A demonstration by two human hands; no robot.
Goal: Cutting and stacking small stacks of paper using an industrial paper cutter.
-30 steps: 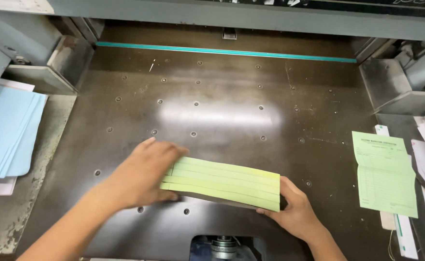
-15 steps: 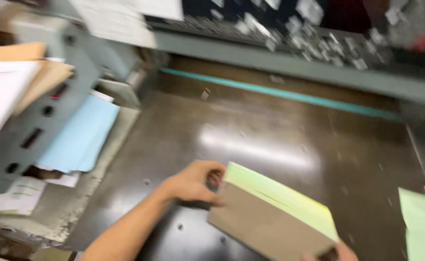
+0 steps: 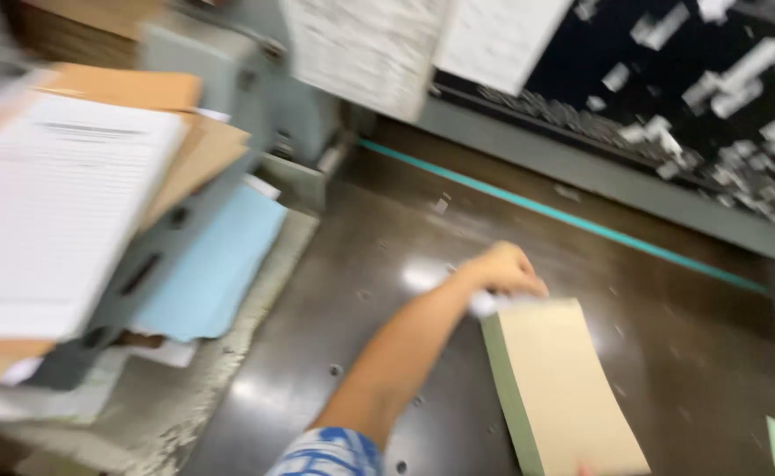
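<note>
Your left hand (image 3: 506, 269) curls over the far end of the green paper stack (image 3: 556, 388), brown backing board up, lying on the dark metal table (image 3: 387, 264); fingers blurred, grip unclear

Your left hand (image 3: 504, 269) is bare, with no glove, ring or watch visible, and the forearm is uncovered up to the elbow. Your short sleeve (image 3: 330, 453) shows at the bottom edge, patterned in blue and white; motion blur obscures the pattern's detail.
</note>
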